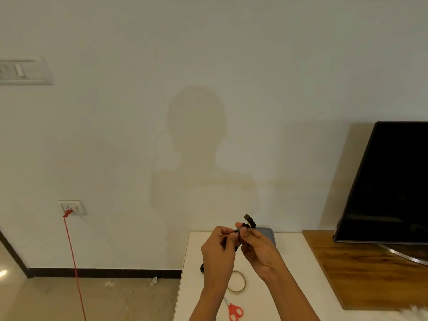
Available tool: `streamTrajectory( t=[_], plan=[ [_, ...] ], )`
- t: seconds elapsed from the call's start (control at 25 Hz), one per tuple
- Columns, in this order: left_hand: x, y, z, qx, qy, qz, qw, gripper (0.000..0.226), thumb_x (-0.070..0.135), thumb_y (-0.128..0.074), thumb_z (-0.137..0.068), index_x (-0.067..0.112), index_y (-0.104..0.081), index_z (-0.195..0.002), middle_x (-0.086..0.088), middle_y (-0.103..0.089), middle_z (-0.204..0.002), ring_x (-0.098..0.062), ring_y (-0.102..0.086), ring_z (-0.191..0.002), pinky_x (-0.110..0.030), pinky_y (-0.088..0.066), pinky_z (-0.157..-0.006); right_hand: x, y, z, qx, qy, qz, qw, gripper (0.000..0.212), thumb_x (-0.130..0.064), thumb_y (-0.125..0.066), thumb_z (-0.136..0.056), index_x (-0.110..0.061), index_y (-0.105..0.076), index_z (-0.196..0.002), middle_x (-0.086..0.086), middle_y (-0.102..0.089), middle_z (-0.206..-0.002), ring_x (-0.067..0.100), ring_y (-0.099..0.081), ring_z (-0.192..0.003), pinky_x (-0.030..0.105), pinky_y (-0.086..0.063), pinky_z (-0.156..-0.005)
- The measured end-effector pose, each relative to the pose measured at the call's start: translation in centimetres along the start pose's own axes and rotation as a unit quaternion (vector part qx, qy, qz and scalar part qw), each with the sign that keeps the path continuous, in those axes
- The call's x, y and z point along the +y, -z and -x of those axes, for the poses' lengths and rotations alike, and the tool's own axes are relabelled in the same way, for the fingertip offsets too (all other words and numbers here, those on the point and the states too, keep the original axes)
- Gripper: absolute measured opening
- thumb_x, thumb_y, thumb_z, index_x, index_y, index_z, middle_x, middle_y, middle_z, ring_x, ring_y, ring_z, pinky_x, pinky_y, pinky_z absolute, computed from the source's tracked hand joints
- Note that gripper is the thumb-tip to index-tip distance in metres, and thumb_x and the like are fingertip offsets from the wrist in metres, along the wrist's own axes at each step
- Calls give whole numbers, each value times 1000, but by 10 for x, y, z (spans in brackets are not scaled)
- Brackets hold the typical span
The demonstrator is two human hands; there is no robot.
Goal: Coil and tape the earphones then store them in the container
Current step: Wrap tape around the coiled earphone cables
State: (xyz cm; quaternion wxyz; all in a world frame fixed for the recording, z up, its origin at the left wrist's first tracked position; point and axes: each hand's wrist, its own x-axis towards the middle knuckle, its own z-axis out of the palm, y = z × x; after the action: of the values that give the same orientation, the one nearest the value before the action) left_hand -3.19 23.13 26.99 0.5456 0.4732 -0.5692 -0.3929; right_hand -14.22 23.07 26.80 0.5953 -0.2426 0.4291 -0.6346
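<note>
Coiling looked approx. half done: left hand (218, 249) & right hand (257, 246) both pinched the black earphones (249, 222) above the desk's (289, 274) far edge, by the grey container (269, 235); tape roll (240, 287) & scissors (235, 311) lay untouched nr the front edge, so taping & storing remained.

A pale wall (208, 66) backs a white table (294, 246), a dark television (389, 181) and a beige floor (92, 297).
</note>
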Motion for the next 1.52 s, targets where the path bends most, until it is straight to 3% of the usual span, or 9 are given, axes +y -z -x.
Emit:
streamTrajectory(
  t=[0.24,0.48,0.64,0.84,1.0,1.16,1.28,1.44,1.52],
  plan=[
    [2,1,-4,-18,18,-7,1000,18,14,-60,-91,25,-62,-77,-1,-70,-64,-10,-68,-66,-12,-50,-61,1,0,-1,-1,67,68,995,13,-12,-63,-84,-12,-76,-82,-1,-74,-93,15,-63,-90,24,-46,-78],
    [-5,-1,-5,-43,71,-17,996,18,15,-58,-92,19,-61,-74,0,-70,-61,-8,-66,-58,-15,-49,-52,15,0,-7,83,-21,69,994,10,-16,-63,-90,-13,-72,-88,-1,-71,-72,12,-60,-79,26,-37,-73],
    [-13,2,-5,-57,113,-19,992,17,18,-60,-91,14,-61,-75,1,-70,-60,-2,-64,-54,-12,-42,-44,22,-3,-7,124,-6,83,989,10,-12,-64,-88,-11,-72,-82,6,-69,-78,16,-60,-81,27,-38,-75],
    [-17,9,-10,-73,136,-3,988,13,19,-58,-92,12,-61,-81,-1,-74,-69,-5,-69,-64,-12,-48,-53,10,4,-7,42,-41,138,989,13,-7,-62,-89,-10,-74,-86,3,-73,-91,13,-60,-82,23,-41,-69],
    [-20,7,-5,-105,127,-7,986,15,24,-59,-93,13,-60,-82,-1,-75,-71,-4,-69,-65,-9,-44,-49,14,4,-10,96,-60,133,985,4,-13,-72,-83,-10,-74,-83,2,-70,-72,13,-61,-70,22,-44,-66],
    [-23,9,-3,-130,158,0,979,17,31,-59,-92,14,-60,-88,-1,-75,-73,-3,-69,-64,-10,-44,-49,20,4,-11,118,-58,156,979,13,-11,-70,-83,-8,-72,-70,6,-63,-62,16,-54,-58,26,-45,-61],
    [-26,12,-7,-117,175,-1,978,22,41,-62,-89,20,-64,-93,1,-75,-70,-5,-70,-66,-15,-50,-54,19,2,-7,92,-30,241,966,19,-15,-66,-86,-16,-72,-68,0,-67,-61,12,-59,-67,23,-41,-62],
    [-27,18,-18,-124,170,7,978,13,28,-63,-90,17,-70,-93,-1,-74,-72,-11,-68,-68,-21,-53,-63,6,2,-4,-7,-17,335,942,24,-9,-53,-93,-5,-73,-81,-1,-63,-65,10,-49,-65,19,-40,-64],
    [-29,20,-22,-117,196,50,972,15,20,-59,-93,13,-72,-91,0,-70,-69,-11,-64,-63,-21,-51,-61,1,6,-2,-19,8,365,931,22,-12,-55,-92,-11,-75,-81,2,-65,-72,10,-50,-66,19,-43,-64]
  ],
)
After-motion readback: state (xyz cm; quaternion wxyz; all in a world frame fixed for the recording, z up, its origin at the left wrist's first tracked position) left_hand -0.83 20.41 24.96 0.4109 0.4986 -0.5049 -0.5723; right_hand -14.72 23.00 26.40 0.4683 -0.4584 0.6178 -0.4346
